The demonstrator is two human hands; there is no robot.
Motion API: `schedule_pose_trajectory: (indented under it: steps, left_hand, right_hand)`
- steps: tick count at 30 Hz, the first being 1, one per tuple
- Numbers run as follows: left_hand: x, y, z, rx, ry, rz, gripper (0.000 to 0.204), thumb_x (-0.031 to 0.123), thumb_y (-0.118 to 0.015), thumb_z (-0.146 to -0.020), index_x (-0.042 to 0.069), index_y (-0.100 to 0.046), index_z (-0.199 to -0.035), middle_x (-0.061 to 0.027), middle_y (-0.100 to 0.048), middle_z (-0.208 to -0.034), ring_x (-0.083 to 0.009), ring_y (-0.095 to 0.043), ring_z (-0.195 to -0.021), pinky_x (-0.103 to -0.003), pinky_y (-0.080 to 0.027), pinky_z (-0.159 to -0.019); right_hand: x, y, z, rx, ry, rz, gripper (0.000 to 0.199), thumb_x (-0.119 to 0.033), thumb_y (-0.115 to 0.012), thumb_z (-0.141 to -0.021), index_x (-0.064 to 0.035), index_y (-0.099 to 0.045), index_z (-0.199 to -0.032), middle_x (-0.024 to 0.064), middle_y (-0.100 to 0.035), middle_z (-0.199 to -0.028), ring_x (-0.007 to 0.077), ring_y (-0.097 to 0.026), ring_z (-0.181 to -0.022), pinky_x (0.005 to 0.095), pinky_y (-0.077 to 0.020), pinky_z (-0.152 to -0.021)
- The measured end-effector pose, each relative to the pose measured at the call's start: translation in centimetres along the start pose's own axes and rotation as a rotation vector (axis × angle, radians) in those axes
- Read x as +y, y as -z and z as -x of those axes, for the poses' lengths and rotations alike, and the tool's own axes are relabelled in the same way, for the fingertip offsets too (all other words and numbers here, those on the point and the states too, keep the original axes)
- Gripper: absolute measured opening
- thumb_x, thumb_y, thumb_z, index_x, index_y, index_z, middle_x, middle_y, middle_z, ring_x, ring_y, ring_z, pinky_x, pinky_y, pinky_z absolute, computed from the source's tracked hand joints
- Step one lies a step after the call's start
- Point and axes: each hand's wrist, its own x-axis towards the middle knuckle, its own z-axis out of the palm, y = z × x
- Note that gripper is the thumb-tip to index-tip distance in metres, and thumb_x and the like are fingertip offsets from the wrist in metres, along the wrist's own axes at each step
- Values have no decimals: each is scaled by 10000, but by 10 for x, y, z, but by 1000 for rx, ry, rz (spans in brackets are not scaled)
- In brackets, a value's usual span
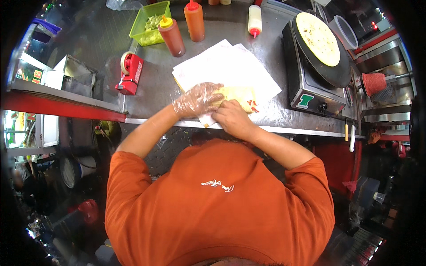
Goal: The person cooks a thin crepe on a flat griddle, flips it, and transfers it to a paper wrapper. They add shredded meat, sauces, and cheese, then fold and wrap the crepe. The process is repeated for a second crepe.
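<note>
A folded pale-yellow crepe with red sauce streaks at its right end lies on white paper sheets near the counter's front edge. My left hand, in a clear plastic glove, rests at the crepe's left end with its fingers stretched over it. At the near side, my bare right hand has its fingers curled against the crepe's lower edge. Its fingertips are partly hidden, close to the left hand. A corner of paper shows below both hands.
A red tape dispenser stands left, sauce bottles and a green basket behind. At the right, another crepe lies on a round black griddle. A white squeeze bottle lies at the back. Handles overhang the front edge.
</note>
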Motion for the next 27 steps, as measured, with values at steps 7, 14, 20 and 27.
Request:
schedule_pose_trajectory:
  steps: [7,14,20,27]
  left_hand:
    - [2,13,2,-139,31,-104,480,250,-748,-899,132,-668,-1357,-151,-662,-1287,-361,-624,-1192,-445,-484,-1042]
    - [1,38,23,-76,51,83,466,241,-662,-997,99,-624,-1440,-172,-655,-1281,-372,-620,-1174,-479,-497,-1041]
    - [-9,38,39,-92,24,128,510,313,-653,-1015,78,-592,-1464,-148,-642,-1365,-359,-604,-1250,-478,-493,-1078]
    - [-8,33,41,-29,15,126,533,275,-710,-954,123,-610,-1455,-115,-636,-1396,-365,-607,-1237,-477,-493,-1087]
  right_hand:
    - [0,3,-11,-180,-32,48,186,-139,-653,-872,-88,-740,-1027,55,-695,-962,252,-594,-1055,416,-429,-943]
    - [0,11,-17,-97,-132,-68,189,-79,-651,-839,-35,-759,-986,79,-689,-872,267,-596,-971,429,-407,-954]
    - [-4,16,-23,17,-298,-83,106,-89,-736,-825,-70,-804,-904,56,-698,-775,246,-614,-887,429,-401,-937]
    - [-6,12,-24,10,-320,-81,163,-119,-753,-873,-80,-744,-1031,51,-700,-903,259,-620,-906,443,-397,-965]
